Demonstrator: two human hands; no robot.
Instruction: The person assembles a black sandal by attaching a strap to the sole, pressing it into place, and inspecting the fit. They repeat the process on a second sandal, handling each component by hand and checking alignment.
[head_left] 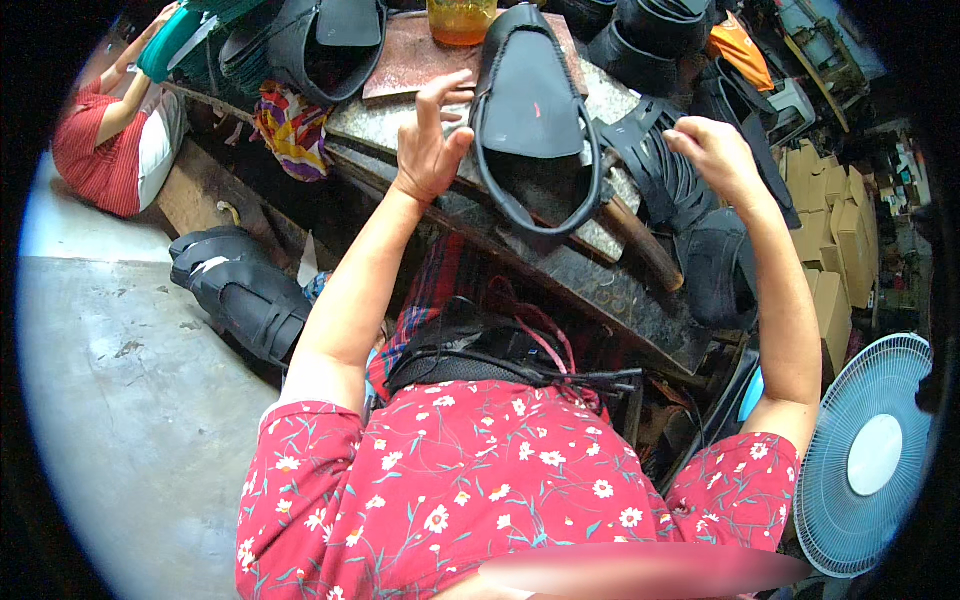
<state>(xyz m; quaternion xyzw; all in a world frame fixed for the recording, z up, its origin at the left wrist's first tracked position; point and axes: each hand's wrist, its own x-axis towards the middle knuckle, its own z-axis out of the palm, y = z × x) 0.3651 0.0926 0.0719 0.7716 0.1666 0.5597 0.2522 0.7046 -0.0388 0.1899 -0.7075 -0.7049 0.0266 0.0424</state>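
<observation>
One grey floor [120, 400] spreads well to the left of and below the black shoe piece, which is the landmark here. One dark workbench [620, 310] runs beneath the shoe piece; its near edge slants down to the right. One blue fan [865, 450] stands well apart, to the shoe piece's lower right. One co-worker [100, 150] in a red top is far to its left. One pale slab [370, 128] lies under it, and a strip of slab surface shows on its left, giving that side more room than the right.

The one central shoe piece [535, 100] sits at the slab's near edge, its rounded loop toward the wearer. One bundle of black straps [650, 155] crowds its right side. Of two hands, the left hand [432, 150] is just left of it, fingers spread and thumb apart; contact cannot be told. The right hand [722, 150] is above the straps, fingers curled; whether it pinches anything cannot be told. One wooden handle [645, 245] slants out just beside its lower right. One jar [462, 20] of amber liquid stands near its upper left.
</observation>
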